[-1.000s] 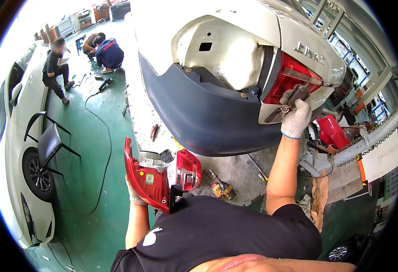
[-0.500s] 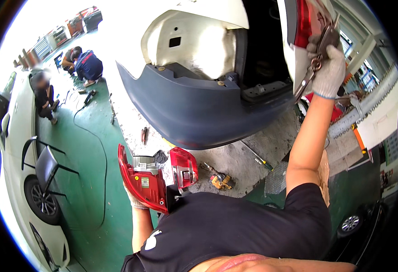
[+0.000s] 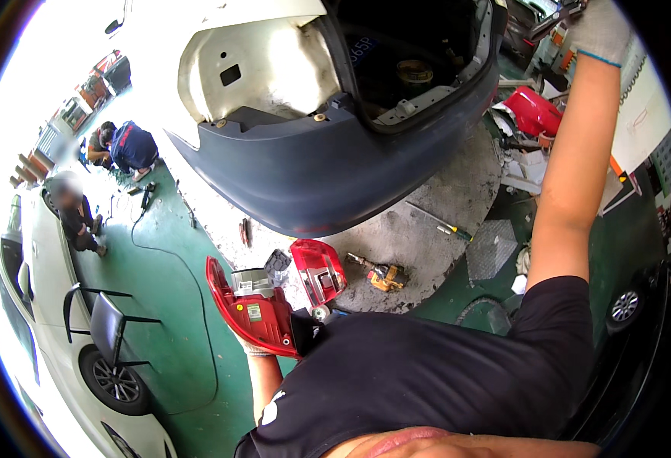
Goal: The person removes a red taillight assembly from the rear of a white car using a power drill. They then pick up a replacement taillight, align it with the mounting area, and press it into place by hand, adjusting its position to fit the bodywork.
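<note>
Supporting a red tail lamp (image 3: 255,314) from beneath, the person's gloved left hand (image 3: 250,346) showed in the head view as only a strip of glove; whether its fingers were spread or pressed together could not be told. The lamp sat against the black shirt (image 3: 427,366), low and left of centre. The right hand (image 3: 601,34), high at the upper right rim, seemed to pinch a dark metal tool (image 3: 553,21), though its fingertips could not be made out. Handling this well probably called for a level lamp, snug to the shirt and away from hard edges, with the tool pointing clear of painted surfaces during so high a reach. Beyond the grey bumper (image 3: 312,191), the open car boot (image 3: 419,107) contained a round tub (image 3: 414,72), its contents too dark to identify.
</note>
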The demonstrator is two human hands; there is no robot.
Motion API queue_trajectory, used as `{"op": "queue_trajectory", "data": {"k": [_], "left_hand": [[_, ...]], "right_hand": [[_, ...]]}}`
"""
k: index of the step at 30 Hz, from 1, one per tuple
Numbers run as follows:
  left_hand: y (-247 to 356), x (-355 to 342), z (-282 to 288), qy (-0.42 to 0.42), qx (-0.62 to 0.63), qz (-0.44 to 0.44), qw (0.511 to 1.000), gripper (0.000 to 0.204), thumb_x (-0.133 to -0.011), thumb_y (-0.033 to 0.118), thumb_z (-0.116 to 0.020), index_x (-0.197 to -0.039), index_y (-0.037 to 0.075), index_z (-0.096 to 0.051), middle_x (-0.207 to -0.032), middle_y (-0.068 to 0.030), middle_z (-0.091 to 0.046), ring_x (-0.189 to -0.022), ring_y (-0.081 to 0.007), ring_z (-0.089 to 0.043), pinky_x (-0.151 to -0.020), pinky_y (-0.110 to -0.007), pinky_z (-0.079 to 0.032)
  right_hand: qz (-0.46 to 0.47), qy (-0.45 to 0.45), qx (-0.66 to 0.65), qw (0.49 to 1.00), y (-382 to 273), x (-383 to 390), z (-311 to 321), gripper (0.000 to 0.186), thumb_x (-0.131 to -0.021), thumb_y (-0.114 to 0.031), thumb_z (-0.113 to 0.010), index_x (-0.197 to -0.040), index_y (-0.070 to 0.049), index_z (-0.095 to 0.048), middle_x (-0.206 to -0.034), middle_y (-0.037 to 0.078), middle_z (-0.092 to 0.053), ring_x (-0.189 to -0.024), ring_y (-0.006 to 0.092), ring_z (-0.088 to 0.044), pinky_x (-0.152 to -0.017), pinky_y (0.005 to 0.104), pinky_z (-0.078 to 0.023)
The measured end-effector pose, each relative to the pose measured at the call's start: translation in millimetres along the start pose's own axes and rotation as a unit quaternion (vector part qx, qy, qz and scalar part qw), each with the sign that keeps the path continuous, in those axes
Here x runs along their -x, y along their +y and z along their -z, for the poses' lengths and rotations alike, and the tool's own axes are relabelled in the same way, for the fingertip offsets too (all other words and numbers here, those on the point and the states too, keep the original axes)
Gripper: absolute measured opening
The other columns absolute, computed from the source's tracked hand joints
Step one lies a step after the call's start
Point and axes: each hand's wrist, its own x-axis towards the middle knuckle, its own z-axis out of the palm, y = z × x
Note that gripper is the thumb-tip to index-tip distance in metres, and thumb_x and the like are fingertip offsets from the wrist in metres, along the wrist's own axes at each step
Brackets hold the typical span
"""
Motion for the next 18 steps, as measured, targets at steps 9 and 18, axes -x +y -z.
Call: {"op": "queue_trajectory", "data": {"k": [9, 18], "left_hand": [[-7, 27, -12, 0.006, -0.02, -0.051, 0.999, 0.077, -0.102, 0.07, -0.056, -0.159, 0.019, -0.047, -0.155, -0.0088, -0.057, -0.137, -0.0333, -0.059, -0.113, -0.055, -0.052], [-15, 66, -115, -0.005, -0.048, -0.221, 0.974, 0.082, -0.1, 0.073, -0.059, -0.163, 0.022, -0.045, -0.161, -0.0073, -0.055, -0.143, -0.0325, -0.056, -0.115, -0.054, -0.052]], "right_hand": [[-0.643, 0.188, -0.119, 0.733, 180, 404, 92, 0.033, -0.102, -0.043, -0.067, -0.105, -0.01, -0.072, -0.082, 0.003, -0.07, -0.063, 0.0151, -0.066, -0.051, 0.031, -0.05], [-0.915, 0.217, 0.06, 0.336, 175, 844, 115, 0.043, -0.107, -0.043, -0.06, -0.073, -0.017, -0.053, -0.057, 0.004, -0.055, -0.044, 0.0193, -0.05, -0.041, 0.038, -0.039]]}}
